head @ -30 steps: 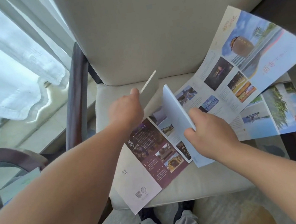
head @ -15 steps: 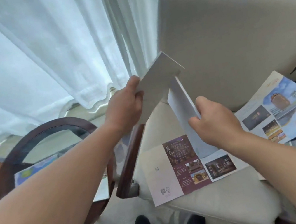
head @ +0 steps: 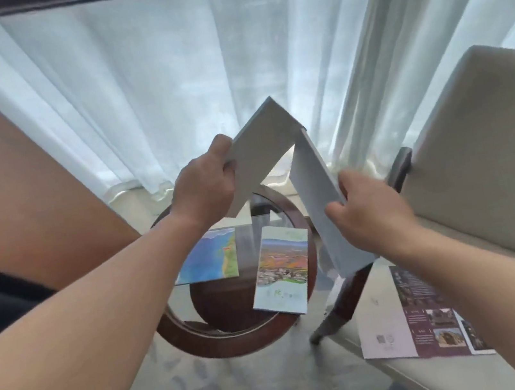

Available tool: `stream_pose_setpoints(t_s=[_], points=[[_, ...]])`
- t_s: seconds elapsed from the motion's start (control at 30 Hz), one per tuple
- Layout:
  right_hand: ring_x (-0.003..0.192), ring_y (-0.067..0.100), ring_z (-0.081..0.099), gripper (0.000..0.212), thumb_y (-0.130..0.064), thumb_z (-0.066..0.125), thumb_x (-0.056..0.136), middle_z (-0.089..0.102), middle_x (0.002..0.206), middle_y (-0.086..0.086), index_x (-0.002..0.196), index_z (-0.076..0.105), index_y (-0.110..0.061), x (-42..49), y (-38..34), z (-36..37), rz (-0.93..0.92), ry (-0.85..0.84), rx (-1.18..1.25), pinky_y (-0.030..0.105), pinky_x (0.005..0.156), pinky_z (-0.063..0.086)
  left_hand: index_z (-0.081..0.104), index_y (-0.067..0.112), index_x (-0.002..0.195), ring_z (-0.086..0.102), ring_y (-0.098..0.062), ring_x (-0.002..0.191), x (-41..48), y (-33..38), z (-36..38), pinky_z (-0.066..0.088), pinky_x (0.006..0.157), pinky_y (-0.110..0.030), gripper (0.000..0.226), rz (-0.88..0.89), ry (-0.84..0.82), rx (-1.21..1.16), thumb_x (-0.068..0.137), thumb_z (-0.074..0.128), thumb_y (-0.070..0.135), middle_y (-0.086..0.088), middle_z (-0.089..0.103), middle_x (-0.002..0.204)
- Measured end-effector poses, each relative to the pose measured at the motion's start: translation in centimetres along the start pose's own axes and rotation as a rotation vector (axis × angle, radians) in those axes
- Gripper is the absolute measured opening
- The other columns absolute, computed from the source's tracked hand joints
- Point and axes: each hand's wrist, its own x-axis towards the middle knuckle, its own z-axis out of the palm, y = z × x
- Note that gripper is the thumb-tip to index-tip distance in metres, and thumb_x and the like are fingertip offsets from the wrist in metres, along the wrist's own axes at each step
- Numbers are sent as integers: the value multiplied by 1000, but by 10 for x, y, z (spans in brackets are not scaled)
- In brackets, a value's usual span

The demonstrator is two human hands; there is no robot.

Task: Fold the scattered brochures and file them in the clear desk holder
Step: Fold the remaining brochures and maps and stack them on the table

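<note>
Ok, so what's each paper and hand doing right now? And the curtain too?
White brochure, in the air, bent like a tent, half folded.
Left hand, grips its left flap.
Right hand, grips its right flap.
Map brochure, lying flat on the round table.
Flower-field brochure, folded, flat on the table.
Purple brochure, open, flat on the chair seat.
Curtain, drawn shut.

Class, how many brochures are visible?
4: white brochure held by left hand and right hand; blue brochure and green brochure on glass table; purple brochure on chair. Others may be hidden.
</note>
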Motion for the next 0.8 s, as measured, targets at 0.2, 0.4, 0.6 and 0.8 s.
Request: stream_pose_setpoints(t_s=[0.2,0.4,0.6,0.8], points=[[54,14,40,24,-26,52,81,44,65,-3,69,31,-23,8,-68,53,-65,-76,22,32,47,21,48,17,103,54,-32,74,-40,-112,-51,42,63,-39,9,-54,-57,98,95,45,18,-7,60,84],[59,16,45,17,-24,52,81,48,69,-2,73,38,-21,37,-86,89,-76,-178,-5,33,49,31,55,14,92,56,-34,72,-63,-161,-41,35,64,-36,5,-33,-115,125,91,54,10,-9,63,76],[55,16,44,24,-24,52,83,47,65,-3,70,32,-22,66,-79,107,-79,-207,-26,32,47,25,67,12,82,61,-29,99,-64,-174,-6,40,99,-50,14,151,-286,126,81,64,-2,-1,67,83],[54,14,42,28,-24,51,84,46,64,-5,69,28,-24,74,-68,129,-26,-251,-70,31,46,23,67,16,78,58,-34,120,-65,-174,47,25,110,-61,16,367,-361,178,76,72,1,2,71,95]])
